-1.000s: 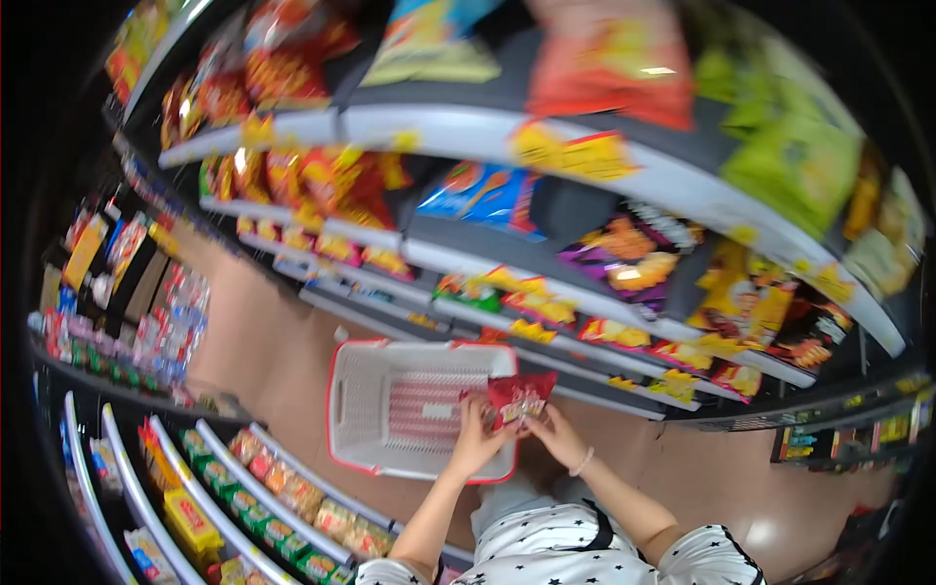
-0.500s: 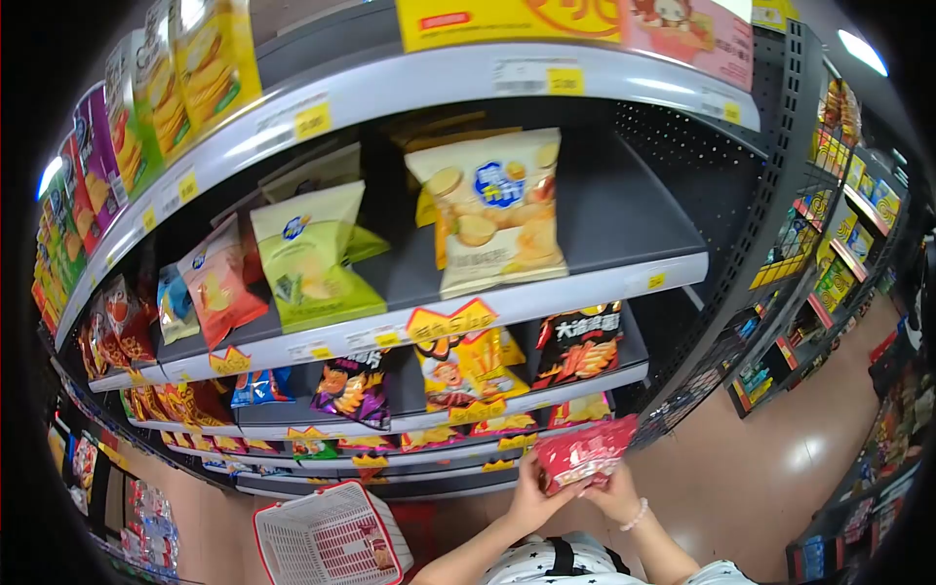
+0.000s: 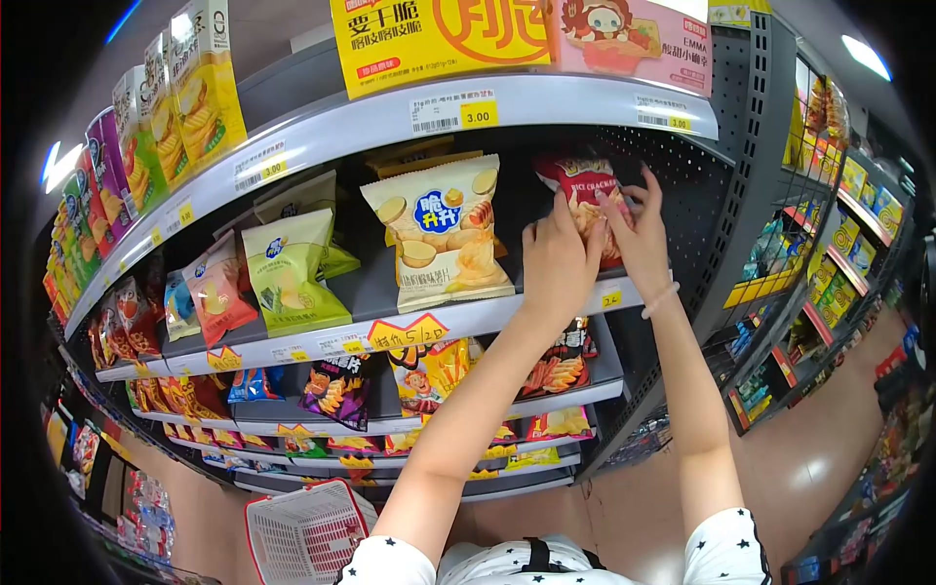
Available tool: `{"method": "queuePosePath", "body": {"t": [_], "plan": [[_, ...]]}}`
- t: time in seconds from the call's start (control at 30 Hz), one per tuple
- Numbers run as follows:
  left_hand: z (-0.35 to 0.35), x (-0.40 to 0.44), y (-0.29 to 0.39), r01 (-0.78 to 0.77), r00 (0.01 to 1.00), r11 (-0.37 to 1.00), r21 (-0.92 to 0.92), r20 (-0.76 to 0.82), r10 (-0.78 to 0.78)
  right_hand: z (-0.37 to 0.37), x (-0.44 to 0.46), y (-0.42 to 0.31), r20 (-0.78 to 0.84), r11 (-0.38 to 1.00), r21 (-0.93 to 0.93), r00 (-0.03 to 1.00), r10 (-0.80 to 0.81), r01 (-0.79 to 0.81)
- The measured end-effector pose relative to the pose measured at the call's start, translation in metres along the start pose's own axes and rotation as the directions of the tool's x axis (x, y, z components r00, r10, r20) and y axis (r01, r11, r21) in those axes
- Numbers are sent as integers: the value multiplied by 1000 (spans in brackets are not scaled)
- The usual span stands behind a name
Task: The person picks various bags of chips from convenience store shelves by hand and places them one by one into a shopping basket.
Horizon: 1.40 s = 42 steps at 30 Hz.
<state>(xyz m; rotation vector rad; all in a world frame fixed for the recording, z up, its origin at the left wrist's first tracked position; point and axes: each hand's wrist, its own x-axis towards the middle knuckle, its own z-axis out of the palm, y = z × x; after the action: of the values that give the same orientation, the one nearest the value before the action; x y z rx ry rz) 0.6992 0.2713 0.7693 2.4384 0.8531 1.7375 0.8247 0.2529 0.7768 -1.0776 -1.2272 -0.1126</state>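
A red bag of rice crackers (image 3: 583,185) stands upright at the right end of the upper chip shelf. My left hand (image 3: 563,255) is against its left and lower front, fingers curled on the bag. On its right side my right hand (image 3: 639,234) grips it, with a beaded bracelet at the wrist. To the left stand a cream chip bag (image 3: 441,234), a green chip bag (image 3: 292,268) and a pinkish-red one (image 3: 216,290).
The shelf edge (image 3: 546,308) with price tags runs below my hands, and boxes (image 3: 444,44) stand on the shelf above. A black perforated upright (image 3: 746,185) is at the right. A red-rimmed white basket (image 3: 304,534) sits on the floor.
The red bag has gone from low in front of my body up onto the shelf, with both hands on it. My arms now reach forward, and the view has risen from the basket to the shelves.
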Motion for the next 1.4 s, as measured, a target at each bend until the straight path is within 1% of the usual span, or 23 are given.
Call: {"method": "queuePosePath", "body": {"t": [0.07, 0.13, 0.27, 0.37, 0.47, 0.53, 0.6, 0.63, 0.67, 0.7, 0.77, 0.8, 0.83, 0.9, 0.97, 1.0, 1.03, 1.07, 1.13, 1.2, 1.27, 1.37, 1.4], "plan": [[6, 4, -10, 30, 999, 992, 126, 41, -36, 4, 6, 13, 12, 989, -141, 999, -50, 51], [13, 5, -10, 39, 998, 939, 342, 37, -55, 6, 4, 12, 48, 883, -470, 999, 16, 8], [16, 8, -6, 132, 991, 923, 360, -12, -137, 9, 5, 12, -55, 830, -557, 997, -60, 19], [9, 4, -6, -72, 959, 983, 167, -259, 114, 2, -1, 7, -181, 861, -493, 953, -242, 125], [-19, -37, 0, -431, 882, 900, -74, -244, 402, -2, -24, 2, -395, 858, -375, 776, -491, 352], [-43, -97, -2, -430, 869, 865, -259, 139, 474, -11, -70, -9, -388, 880, -409, 827, -406, 240], [-68, -194, -31, -680, 732, 733, 16, 78, 677, -5, -141, -9, -361, 807, -574, 843, -399, 136], [-82, -241, -52, -722, 682, 690, 50, 220, 698, -2, -181, -3, -384, 911, -410, 897, -218, 46], [-103, -284, -67, -696, 668, 718, 14, 381, 640, 3, -229, 3, -310, 926, -376, 938, -156, 30], [-125, -325, -86, -648, 661, 762, 18, 511, 549, 7, -283, 26, -375, 907, -360, 924, 72, -216], [-185, -400, -107, -323, 758, 927, 190, 639, 133, 14, -385, 44, -44, 879, -204, 901, 432, -431], [-219, -408, -119, 208, 629, 971, 119, 744, -226, 21, -450, 55, 40, 811, -85, 811, 583, -579], [-249, -446, -138, 320, 699, 931, 175, 620, -357, 32, -497, 54, 129, 700, 13, 695, 707, -714], [-305, -505, -160, 452, 791, 784, 427, 215, -573, 89, -537, -16, 517, 719, -142, 568, 640, -681], [-348, -565, -196, 678, 615, 473, 563, -83, -784, 149, -555, -71, 801, 875, -221, 432, 415, -431], [-366, -579, -206, 813, 400, 248, 526, -196, -895, 181, -557, -102, 878, 832, -151, 315, 361, -533], [-379, -609, -220, 785, 126, -26, 619, -200, -972, 212, -557, -130, 936, 768, -97, 205, 287, -633], [-390, -642, -235, 788, 110, -33, 614, -194, -975, 240, -561, -147, 975, 791, -100, 99, 199, -604], [-400, -704, -268, 760, -361, -265, 593, 46, -932, 278, -604, -154, 974, 800, -222, -84, 212, -558], [-388, -760, -285, 817, -459, -371, 442, 109, -882, 317, -639, -170, 969, 766, -226, -56, 241, -602], [-374, -798, -291, 829, -540, -480, 286, 188, -820, 345, -685, -162, 882, 538, -459, -292, 369, -707], [-374, -814, -294, 781, -414, -124, 612, 358, -837, 368, -725, -159, 856, 478, -502, -336, 393, -721], [-378, -808, -293, 785, -407, -111, 609, 373, -833, 368, -733, -161, 852, 477, -506, -329, 408, -719]]}}
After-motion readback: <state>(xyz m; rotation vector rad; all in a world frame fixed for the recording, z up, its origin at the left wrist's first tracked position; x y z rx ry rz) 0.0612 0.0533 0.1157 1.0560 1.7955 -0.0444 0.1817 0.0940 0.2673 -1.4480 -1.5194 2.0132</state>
